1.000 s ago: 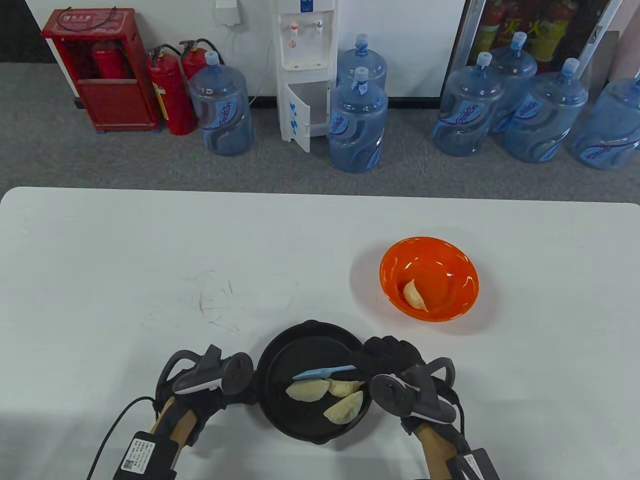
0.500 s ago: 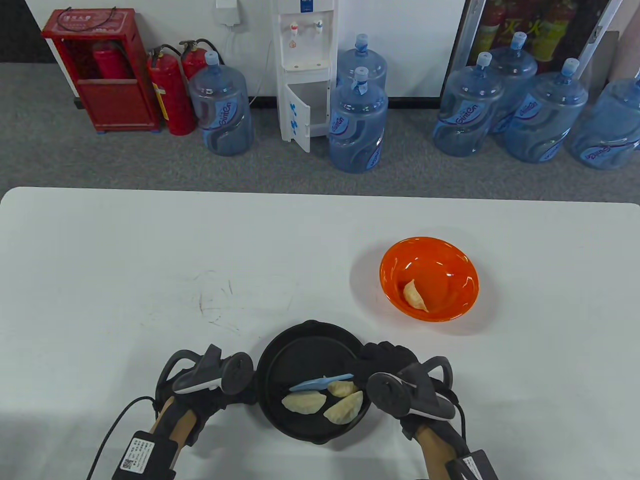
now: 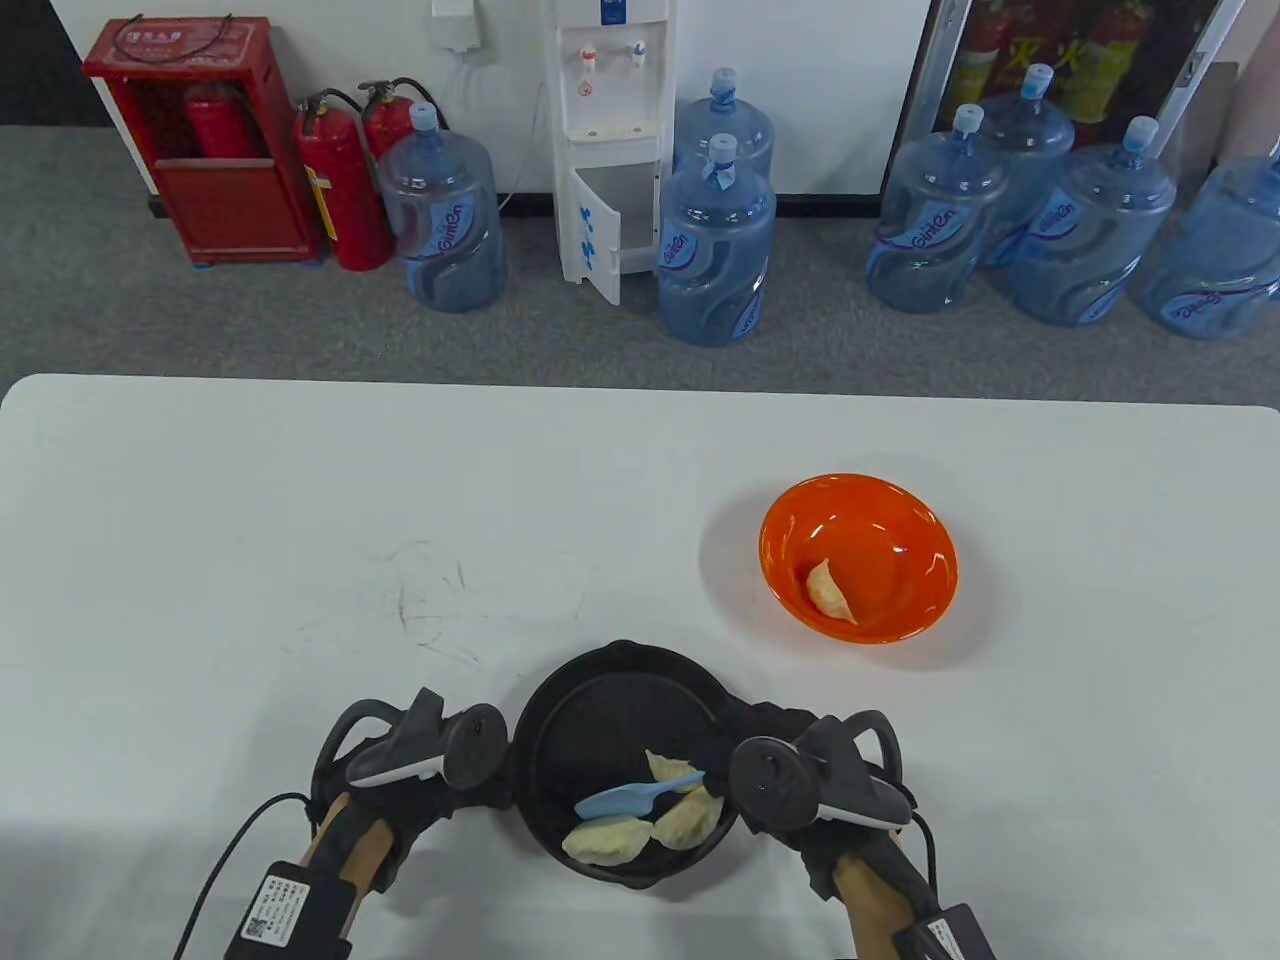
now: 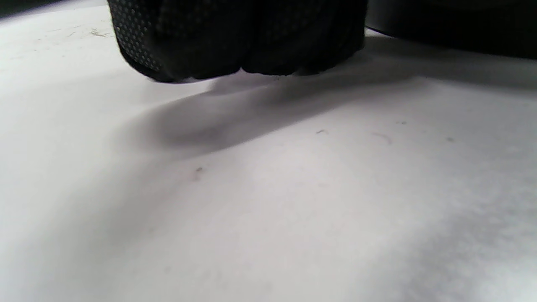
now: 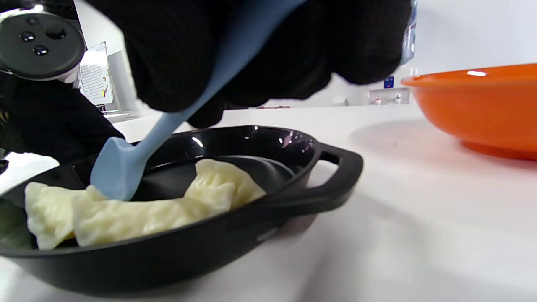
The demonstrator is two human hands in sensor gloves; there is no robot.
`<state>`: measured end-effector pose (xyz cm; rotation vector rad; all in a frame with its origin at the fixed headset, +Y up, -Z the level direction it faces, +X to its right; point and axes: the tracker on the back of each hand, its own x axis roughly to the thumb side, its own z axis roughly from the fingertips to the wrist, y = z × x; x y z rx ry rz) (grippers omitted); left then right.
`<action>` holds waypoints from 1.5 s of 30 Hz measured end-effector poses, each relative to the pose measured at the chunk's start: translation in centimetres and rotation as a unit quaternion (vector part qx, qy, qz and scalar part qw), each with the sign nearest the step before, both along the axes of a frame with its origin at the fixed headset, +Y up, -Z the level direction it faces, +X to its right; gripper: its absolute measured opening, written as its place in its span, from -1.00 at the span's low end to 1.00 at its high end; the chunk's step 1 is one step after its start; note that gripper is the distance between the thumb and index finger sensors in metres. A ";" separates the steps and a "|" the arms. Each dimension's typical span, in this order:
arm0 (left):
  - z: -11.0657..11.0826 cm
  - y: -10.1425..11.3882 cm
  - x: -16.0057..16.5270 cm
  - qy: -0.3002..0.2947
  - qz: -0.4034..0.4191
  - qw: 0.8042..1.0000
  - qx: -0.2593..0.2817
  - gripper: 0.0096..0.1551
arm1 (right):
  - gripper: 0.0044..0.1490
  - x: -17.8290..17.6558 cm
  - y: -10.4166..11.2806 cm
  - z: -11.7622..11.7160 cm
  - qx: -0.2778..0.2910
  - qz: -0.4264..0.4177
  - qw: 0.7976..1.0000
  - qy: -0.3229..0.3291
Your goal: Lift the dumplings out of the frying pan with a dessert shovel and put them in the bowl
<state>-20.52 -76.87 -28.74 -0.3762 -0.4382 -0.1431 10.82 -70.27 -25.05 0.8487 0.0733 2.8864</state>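
Observation:
The black frying pan point(image 3: 560, 720) sits at the table's near edge with three pale dumplings point(image 3: 690, 818) in its near half. My right hand point(image 3: 775, 715), at the pan's right rim, grips the blue dessert shovel point(image 3: 620, 799). In the right wrist view the shovel's blade point(image 5: 115, 172) rests on the dumplings point(image 5: 138, 218), at the seam between two of them. My left hand point(image 3: 470, 800) holds the pan's left side, its curled fingers point(image 4: 235, 42) down on the table. The orange bowl point(image 3: 900, 530) stands far right of the pan with one dumpling point(image 3: 830, 590) inside.
The white table point(image 3: 300, 520) spreads wide to the left and behind the pan. Cables run from both wrists off the near edge. Water bottles, a dispenser and fire extinguishers stand on the floor beyond the table.
My right hand drew back toward me and lowered the shovel onto the dumplings. The leftmost dumpling slid toward the pan's near rim. The left hand and the bowl stayed put.

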 end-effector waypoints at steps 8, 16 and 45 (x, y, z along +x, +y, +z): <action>0.0 0.0 0.0 0.000 -0.002 1.000 0.000 -0.28 | -0.55 0.1 -0.1 -0.1 -0.023 -0.005 1.000 0.004; 0.0 0.0 0.0 0.001 -0.002 1.000 0.000 -0.28 | -0.54 -0.2 -0.5 -0.2 -0.086 -0.004 0.996 0.018; 0.1 0.0 0.1 0.001 -0.003 1.000 -0.002 -0.28 | -0.51 2.8 -2.0 -2.2 -0.173 -0.119 0.977 -0.047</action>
